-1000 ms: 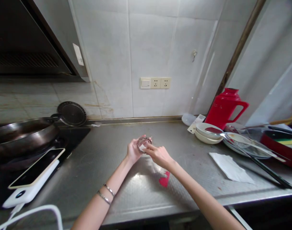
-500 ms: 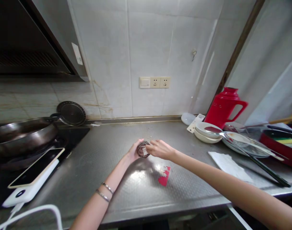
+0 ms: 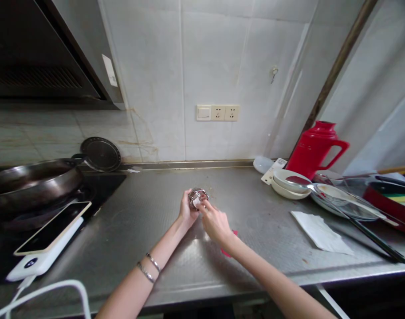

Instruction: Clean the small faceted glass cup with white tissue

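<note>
My left hand [image 3: 186,212] is wrapped round a small clear glass [image 3: 197,198], held tilted just above the steel counter [image 3: 149,221]. My right hand [image 3: 214,223] meets it from the right, its fingers pushed into the mouth of the glass and pinched on a bit of white paper [image 3: 196,204]. A red scrap [image 3: 227,252] lies on the counter under my right wrist, mostly hidden. Two bracelets sit on my left wrist.
A wok [image 3: 32,181] and a round lid [image 3: 100,153] stand on the stove at left, with a phone on a power bank [image 3: 47,237] in front. At right are a red jug [image 3: 313,148], stacked bowls [image 3: 289,182], plates, chopsticks [image 3: 371,235] and a white tissue [image 3: 318,231].
My right hand has swung back over the red scrap and its fingers have gone into the glass with the paper. The glass has stayed in my left hand.
</note>
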Action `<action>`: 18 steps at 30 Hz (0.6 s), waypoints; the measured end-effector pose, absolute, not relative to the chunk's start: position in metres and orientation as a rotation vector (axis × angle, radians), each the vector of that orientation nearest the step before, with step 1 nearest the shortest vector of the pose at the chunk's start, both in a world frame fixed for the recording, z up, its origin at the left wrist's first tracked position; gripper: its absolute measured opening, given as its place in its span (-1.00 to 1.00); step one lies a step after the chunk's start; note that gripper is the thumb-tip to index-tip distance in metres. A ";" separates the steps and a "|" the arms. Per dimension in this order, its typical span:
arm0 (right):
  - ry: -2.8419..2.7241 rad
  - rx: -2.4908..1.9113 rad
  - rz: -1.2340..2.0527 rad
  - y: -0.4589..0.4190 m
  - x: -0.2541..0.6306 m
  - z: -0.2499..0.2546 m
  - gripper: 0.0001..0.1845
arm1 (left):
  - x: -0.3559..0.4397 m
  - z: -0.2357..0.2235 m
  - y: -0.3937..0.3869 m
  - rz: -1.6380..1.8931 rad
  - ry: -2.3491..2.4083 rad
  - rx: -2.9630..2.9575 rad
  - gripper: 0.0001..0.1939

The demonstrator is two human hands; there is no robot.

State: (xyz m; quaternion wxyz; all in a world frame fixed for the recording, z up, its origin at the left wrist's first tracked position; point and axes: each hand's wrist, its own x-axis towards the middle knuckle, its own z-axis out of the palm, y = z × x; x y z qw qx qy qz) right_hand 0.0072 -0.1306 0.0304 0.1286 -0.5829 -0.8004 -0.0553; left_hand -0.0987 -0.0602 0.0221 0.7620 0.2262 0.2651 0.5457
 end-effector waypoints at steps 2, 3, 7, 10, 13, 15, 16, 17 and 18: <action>-2.203 -1.688 -0.053 -0.130 -0.001 0.026 -0.60 | -0.097 0.019 -0.061 1.179 0.538 0.483 -0.62; -2.162 -1.659 -0.009 -0.129 -0.002 0.024 -0.63 | -0.096 0.017 -0.061 1.167 0.520 0.476 -0.61; -2.202 -1.479 0.052 -0.119 0.011 0.027 -0.76 | -0.093 0.017 -0.064 1.138 0.462 0.473 -0.60; -2.393 -1.441 -0.082 -0.112 0.033 0.037 -0.72 | -0.096 0.022 -0.064 1.082 0.395 0.521 -0.61; -2.635 -1.330 -0.276 -0.109 0.056 0.051 -0.71 | -0.106 0.029 -0.058 0.964 0.366 0.583 -0.59; -2.809 -1.147 -0.416 -0.107 0.067 0.060 -0.72 | -0.113 0.031 -0.053 0.913 0.426 0.631 -0.59; -2.882 -1.049 -0.483 -0.106 0.070 0.064 -0.72 | -0.116 0.031 -0.050 0.871 0.490 0.654 -0.58; -2.942 -0.942 -0.552 -0.105 0.073 0.067 -0.72 | -0.118 0.030 -0.048 0.829 0.554 0.683 -0.58; -2.988 -0.839 -0.616 -0.104 0.074 0.070 -0.72 | -0.119 0.028 -0.046 0.786 0.615 0.713 -0.57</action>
